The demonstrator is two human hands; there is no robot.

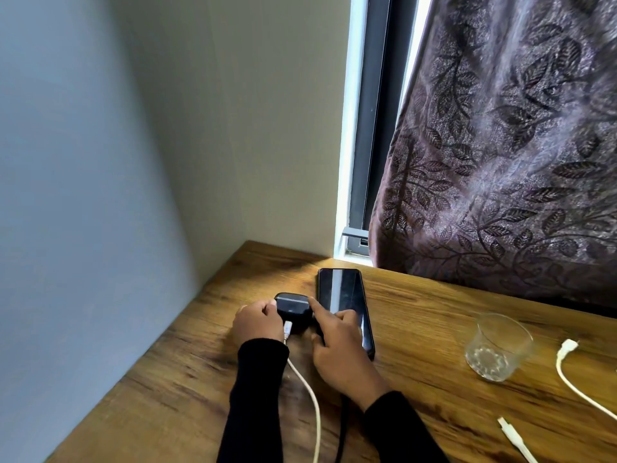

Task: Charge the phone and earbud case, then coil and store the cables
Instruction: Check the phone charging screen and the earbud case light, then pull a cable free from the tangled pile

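Observation:
A black earbud case [293,307] lies on the wooden table [434,329], just left of a black phone [344,295] that is face up with a dark screen. My left hand [257,324] grips the case's left side. A white cable [310,396] has its plug at the case's near edge and runs back toward me. My right hand [340,349] pinches the case's right side between a stretched index finger and the thumb, its other fingers curled over the phone. A dark cable [342,429] leads out from under my right hand.
An empty clear glass [497,345] stands to the right of the phone. A second white cable [567,375] lies loose at the far right, both ends showing. A patterned curtain [500,145] hangs onto the table's back edge. Walls close the left and back.

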